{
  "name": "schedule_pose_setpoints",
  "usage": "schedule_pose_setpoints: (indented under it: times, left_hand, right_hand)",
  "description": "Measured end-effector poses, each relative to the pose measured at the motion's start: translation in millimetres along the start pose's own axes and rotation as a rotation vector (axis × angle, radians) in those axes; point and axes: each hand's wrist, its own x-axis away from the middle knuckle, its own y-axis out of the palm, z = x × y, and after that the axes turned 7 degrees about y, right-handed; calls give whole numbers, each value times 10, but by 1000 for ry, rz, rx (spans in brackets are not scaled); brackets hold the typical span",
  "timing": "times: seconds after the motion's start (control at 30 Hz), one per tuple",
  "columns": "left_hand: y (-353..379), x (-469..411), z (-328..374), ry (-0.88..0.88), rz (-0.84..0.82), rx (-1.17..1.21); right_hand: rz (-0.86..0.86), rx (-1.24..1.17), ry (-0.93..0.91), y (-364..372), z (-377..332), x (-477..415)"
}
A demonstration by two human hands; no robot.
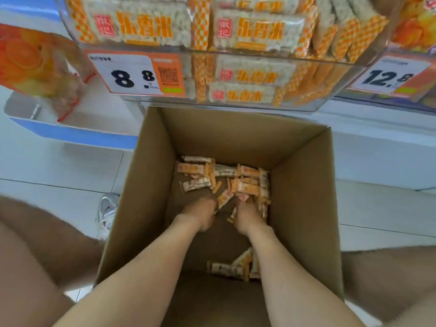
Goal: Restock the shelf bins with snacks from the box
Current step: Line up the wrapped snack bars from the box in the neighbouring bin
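Snacks (247,187) lie heaped at the bottom of the box (151,185), below the full shelf bin (306,61). Left grip (200,214) and right grip (250,215) reach into the heap; whether they clench packets I cannot tell.

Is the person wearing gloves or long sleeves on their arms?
No. Both the left hand and right hand are bare, without gloves. The left forearm and right forearm are bare too: no sleeves, watch or bracelet show.
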Motion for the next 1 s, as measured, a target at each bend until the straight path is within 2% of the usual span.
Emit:
schedule_pose_setpoints:
  times: [0.13, 0.23, 0.3, 0.43, 0.53, 0.6, 0.67, 0.73, 0.83, 1.0]
  left_hand:
    - [280, -194, 49, 23, -29, -138]
    - [394, -288, 63, 3, -58, -148]
    - [405, -321, 66, -17, -18, -153]
    - [385, -336, 41, -65, 104, -67]
    - [364, -306, 1, -170, 165, 213]
    - [268, -245, 20, -201, 188, 417]
    - [119, -159, 39, -194, 189, 534]
    - [-52, -50, 37, -181, 225, 603]
    - [-340, 183, 54, -119, 270, 652]
    - [-914, 719, 183, -24, 301, 583]
  right_hand:
    - [-205, 72, 49, 163, 63, -20]
    - [-60, 11, 21, 211, 130, -29]
    - [31, -43, 20, 231, 140, -36]
    - [27, -148, 15, 207, 123, -2]
    - [22, -396, -2, 149, 139, 93]
    - [2, -657, 28, 76, 131, 165]
    - [-65, -955, 107, -16, 110, 212]
    - [-155, -1119, 159, -104, 98, 258]
    - [-251, -1108, 59, -278, 82, 394]
    - [-183, -1061, -216, -736, 12, 824]
